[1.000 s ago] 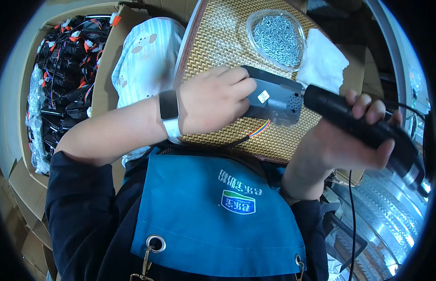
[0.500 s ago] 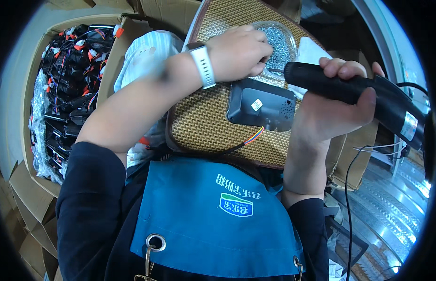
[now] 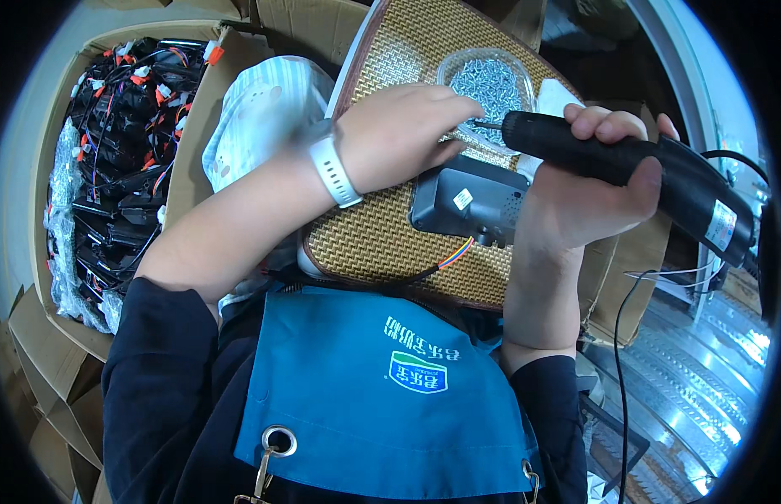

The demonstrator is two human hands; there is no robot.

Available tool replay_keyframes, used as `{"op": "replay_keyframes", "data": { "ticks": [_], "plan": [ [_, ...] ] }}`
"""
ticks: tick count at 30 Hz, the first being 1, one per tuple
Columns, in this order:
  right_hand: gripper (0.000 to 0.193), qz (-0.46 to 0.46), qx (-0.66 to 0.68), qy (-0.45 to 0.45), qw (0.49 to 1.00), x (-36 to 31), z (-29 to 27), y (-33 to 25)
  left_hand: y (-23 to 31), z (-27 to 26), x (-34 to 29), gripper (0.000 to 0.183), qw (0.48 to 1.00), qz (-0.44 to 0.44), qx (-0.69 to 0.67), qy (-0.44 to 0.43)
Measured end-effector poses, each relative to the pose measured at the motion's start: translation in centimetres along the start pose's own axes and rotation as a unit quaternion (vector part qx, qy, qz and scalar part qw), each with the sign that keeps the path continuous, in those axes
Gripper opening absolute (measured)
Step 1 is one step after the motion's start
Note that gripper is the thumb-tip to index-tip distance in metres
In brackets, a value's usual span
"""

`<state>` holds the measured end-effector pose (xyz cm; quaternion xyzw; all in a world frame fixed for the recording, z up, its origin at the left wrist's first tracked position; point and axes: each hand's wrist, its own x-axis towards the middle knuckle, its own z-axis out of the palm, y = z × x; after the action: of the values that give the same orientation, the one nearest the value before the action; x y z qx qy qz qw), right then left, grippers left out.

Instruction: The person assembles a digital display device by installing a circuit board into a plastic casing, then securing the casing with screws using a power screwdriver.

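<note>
My right hand (image 3: 592, 197) grips a black electric screwdriver (image 3: 592, 149), its bit pointing left. The fingers of my left hand (image 3: 399, 139) are pinched together at the tip of that bit; anything between them is too small to make out. Just beyond the bit stands a clear round tub (image 3: 525, 63) with many small silver screws (image 3: 487, 88). Below my left hand a black plastic housing (image 3: 445, 202) lies on the woven mat (image 3: 357, 244), with a small white label and speaker-like holes showing. Coloured wires (image 3: 456, 252) run from its near side into a black cable.
At left a cardboard box (image 3: 193, 160) is filled with black devices (image 3: 126, 151) with wires and orange and white connectors. A pale striped bag (image 3: 256, 109) lies between box and mat. The screwdriver's black cord (image 3: 621, 378) hangs at right, over shiny metallic sheeting (image 3: 693, 403).
My left hand has moved back from over the screw tub, toward me, to the screwdriver's bit. The tub is now more exposed. My right hand has shifted slightly left with the screwdriver.
</note>
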<state>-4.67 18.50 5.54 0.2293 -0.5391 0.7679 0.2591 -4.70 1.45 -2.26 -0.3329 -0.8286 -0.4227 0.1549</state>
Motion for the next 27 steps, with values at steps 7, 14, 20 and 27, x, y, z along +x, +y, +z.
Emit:
{"op": "replay_keyframes", "data": {
  "ticks": [7, 14, 20, 27],
  "plan": [
    [0.068, -0.015, -0.050, 0.034, 0.998, 0.8, -1.2, -1.5, -1.2, 0.5, 3.2, 0.014, 0.999, -0.023, 0.002, -0.035],
    [0.064, 0.009, -0.027, -0.010, 1.000, 0.0, 0.3, -0.8, -3.0, 1.2, 4.1, 0.010, 0.996, 0.041, 0.079, 0.009],
    [0.057, 0.038, 0.036, -0.073, 0.996, -1.3, 1.8, 1.8, -0.1, -2.6, -2.9, 0.023, 0.996, -0.039, 0.066, -0.048],
    [0.053, 0.081, 0.041, -0.080, 0.993, -2.3, 1.8, 2.8, 1.0, -1.8, -5.0, 0.042, 0.992, -0.084, 0.080, -0.046]
  ]
}}
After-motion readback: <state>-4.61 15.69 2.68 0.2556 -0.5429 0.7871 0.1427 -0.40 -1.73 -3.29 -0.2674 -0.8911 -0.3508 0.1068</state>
